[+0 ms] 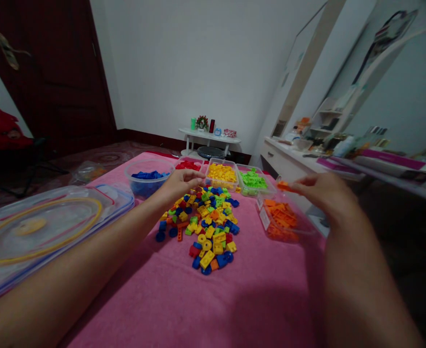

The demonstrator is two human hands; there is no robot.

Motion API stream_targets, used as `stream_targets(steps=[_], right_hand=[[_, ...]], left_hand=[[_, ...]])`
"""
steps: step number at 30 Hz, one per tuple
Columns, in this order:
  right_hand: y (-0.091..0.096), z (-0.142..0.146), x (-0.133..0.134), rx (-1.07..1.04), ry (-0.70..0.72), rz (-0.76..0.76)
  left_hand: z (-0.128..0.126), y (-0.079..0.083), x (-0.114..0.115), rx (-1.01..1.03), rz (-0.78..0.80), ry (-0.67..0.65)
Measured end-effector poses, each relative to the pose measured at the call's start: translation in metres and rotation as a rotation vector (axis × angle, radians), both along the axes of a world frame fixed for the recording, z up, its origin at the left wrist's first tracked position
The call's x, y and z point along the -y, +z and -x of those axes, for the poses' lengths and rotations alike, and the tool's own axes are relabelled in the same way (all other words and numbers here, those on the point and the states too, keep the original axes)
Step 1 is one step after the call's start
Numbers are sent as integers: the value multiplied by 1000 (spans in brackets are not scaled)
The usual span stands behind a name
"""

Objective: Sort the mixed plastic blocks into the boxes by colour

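A heap of small plastic bricks [207,224] in several colours lies on the pink cloth [198,299]. My left hand [180,182] reaches over the far edge of the heap, fingers curled together near the red bricks; what it holds is hidden. My right hand [321,189] hovers above the clear tub of orange bricks [281,220] and pinches an orange brick [284,186] at its fingertips.
Clear tubs stand at the back: blue bricks [148,178], red [188,165], yellow [221,174], green [253,181]. Stacked clear lids [42,232] lie at left. A white side table [209,137] and a cluttered dresser [307,154] stand behind.
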State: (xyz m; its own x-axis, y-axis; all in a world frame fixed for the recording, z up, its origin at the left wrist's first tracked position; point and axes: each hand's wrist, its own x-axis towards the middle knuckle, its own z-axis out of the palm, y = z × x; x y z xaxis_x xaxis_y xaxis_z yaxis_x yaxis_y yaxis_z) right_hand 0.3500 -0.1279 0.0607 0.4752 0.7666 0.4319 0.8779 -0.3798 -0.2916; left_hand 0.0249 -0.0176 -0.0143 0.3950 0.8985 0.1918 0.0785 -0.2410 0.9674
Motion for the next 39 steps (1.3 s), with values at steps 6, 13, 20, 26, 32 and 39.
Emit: stream_targets(steps=[6,13,20,26,32,39], right_hand=[[12,23,5,10,-96,46],[-4,65,-13,-8,317,41],[-53,130,-32,57,656,235],[-78,151,-32,136,725,345],[-86,149,-35,160,717,361],[-73,142,-39,-10,738,224]], left_hand=[[0,-5,-7,-67,-96,47],[2,-14,-12,-280,-303,-21],[1,-18,-3,-661,-486,-89],[-2,-30,2,-809,-639,-144],[-6,-35,11,-864,-664,-109],[-8,-22,9,-544,-419,-132]])
